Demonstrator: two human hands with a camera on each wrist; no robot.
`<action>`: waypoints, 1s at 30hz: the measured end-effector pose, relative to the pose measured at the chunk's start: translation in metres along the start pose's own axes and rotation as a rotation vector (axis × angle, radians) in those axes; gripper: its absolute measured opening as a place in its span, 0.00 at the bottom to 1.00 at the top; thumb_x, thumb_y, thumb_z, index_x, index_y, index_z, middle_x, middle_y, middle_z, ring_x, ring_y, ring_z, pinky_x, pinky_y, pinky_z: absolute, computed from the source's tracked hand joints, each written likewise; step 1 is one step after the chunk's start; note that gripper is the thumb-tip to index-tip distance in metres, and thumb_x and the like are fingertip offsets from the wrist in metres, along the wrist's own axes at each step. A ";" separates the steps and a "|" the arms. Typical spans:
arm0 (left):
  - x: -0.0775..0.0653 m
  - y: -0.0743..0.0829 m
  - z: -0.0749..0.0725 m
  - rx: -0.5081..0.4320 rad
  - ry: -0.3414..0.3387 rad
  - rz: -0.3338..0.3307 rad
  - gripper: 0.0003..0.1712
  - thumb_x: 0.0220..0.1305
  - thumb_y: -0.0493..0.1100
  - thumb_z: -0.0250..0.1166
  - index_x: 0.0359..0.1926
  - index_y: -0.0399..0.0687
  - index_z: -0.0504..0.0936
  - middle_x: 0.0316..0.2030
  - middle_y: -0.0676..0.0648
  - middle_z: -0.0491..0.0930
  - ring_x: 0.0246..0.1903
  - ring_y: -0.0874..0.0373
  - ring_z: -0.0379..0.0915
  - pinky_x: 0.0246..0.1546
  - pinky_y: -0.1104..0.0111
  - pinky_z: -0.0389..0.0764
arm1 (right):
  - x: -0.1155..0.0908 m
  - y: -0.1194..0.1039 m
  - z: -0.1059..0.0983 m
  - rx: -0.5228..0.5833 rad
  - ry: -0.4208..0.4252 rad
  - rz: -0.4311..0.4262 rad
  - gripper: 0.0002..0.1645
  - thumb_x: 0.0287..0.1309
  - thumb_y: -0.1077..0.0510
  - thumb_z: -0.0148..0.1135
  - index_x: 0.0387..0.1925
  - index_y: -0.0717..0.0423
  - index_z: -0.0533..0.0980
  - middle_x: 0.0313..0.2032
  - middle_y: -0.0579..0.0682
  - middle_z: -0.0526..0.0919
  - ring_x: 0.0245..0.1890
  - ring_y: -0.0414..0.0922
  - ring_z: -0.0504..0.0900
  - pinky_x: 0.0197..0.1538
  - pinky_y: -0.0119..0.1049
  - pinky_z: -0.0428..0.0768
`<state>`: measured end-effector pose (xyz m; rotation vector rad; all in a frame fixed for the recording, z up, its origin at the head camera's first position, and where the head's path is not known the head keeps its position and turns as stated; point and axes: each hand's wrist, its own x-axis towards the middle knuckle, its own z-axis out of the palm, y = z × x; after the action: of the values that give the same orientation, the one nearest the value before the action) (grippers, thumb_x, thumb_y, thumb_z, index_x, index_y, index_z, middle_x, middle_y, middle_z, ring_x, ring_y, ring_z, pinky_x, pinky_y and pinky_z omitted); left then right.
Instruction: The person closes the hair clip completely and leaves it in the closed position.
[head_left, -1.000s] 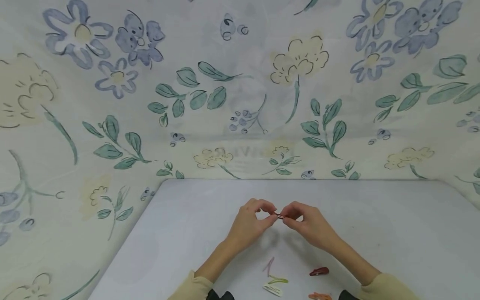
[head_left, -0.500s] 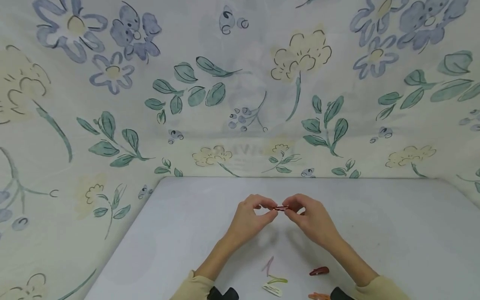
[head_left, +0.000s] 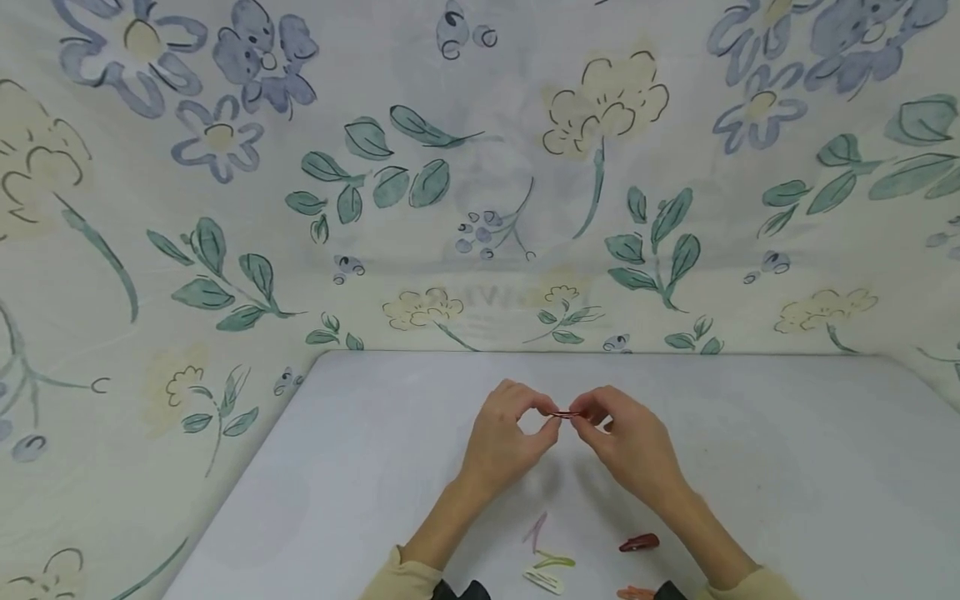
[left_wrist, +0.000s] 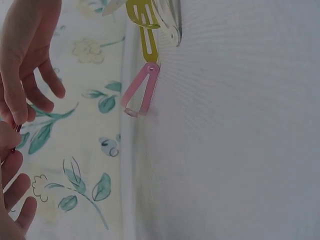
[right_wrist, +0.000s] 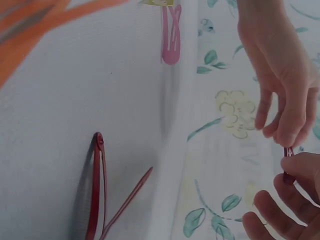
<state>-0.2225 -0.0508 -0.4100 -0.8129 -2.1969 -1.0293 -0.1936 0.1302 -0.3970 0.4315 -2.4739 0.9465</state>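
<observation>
A dark red snap hair clip (head_left: 565, 414) is held up above the table between both hands. My left hand (head_left: 504, 437) pinches its left end between thumb and index finger. The right hand (head_left: 636, 440) pinches its other end the same way. In the right wrist view the held clip (right_wrist: 288, 172) shows as a narrow strip, partly covered by fingertips. Below the right hand, a second dark red hair clip (head_left: 639, 543) lies on the table; the right wrist view shows its prongs spread apart.
Pink (head_left: 536, 532), yellow-green (head_left: 555, 560) and white (head_left: 543, 581) hair clips lie close together near the front of the white table (head_left: 360, 475). An orange clip (head_left: 634, 593) is partly cut off at the lower edge. Flowered cloth (head_left: 495, 317) stands behind the table.
Both hands have risen slightly in the head view with the red hair clip pinched between them. The clip now lies more level. The clips on the table have stayed in place.
</observation>
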 end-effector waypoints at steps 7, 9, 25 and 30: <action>-0.002 0.003 0.000 0.045 0.057 0.053 0.03 0.52 0.37 0.70 0.29 0.48 0.84 0.26 0.56 0.82 0.34 0.60 0.74 0.36 0.67 0.75 | -0.002 -0.004 0.000 -0.033 0.038 -0.023 0.10 0.52 0.63 0.74 0.34 0.49 0.81 0.32 0.42 0.82 0.33 0.38 0.80 0.38 0.38 0.82; -0.003 0.005 0.000 0.037 0.058 0.032 0.03 0.53 0.37 0.70 0.29 0.48 0.84 0.26 0.55 0.82 0.34 0.60 0.74 0.36 0.67 0.75 | -0.002 -0.006 0.000 -0.037 0.048 -0.031 0.10 0.51 0.64 0.74 0.34 0.49 0.81 0.32 0.42 0.82 0.33 0.38 0.80 0.37 0.38 0.82; 0.000 0.015 -0.001 0.029 0.103 0.015 0.07 0.49 0.34 0.72 0.26 0.49 0.82 0.24 0.54 0.80 0.32 0.62 0.73 0.30 0.74 0.74 | -0.005 -0.007 0.000 -0.036 0.126 -0.106 0.13 0.47 0.68 0.75 0.32 0.51 0.82 0.30 0.42 0.81 0.30 0.37 0.77 0.32 0.33 0.80; -0.001 0.017 0.000 0.044 0.100 0.002 0.08 0.49 0.33 0.72 0.26 0.49 0.82 0.24 0.55 0.79 0.31 0.60 0.73 0.30 0.75 0.74 | -0.006 -0.007 0.001 -0.055 0.142 -0.118 0.13 0.48 0.69 0.74 0.32 0.51 0.81 0.29 0.43 0.81 0.30 0.38 0.74 0.31 0.30 0.76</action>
<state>-0.2101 -0.0419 -0.4029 -0.7277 -2.1265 -0.9955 -0.1854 0.1251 -0.3969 0.4697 -2.3138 0.8304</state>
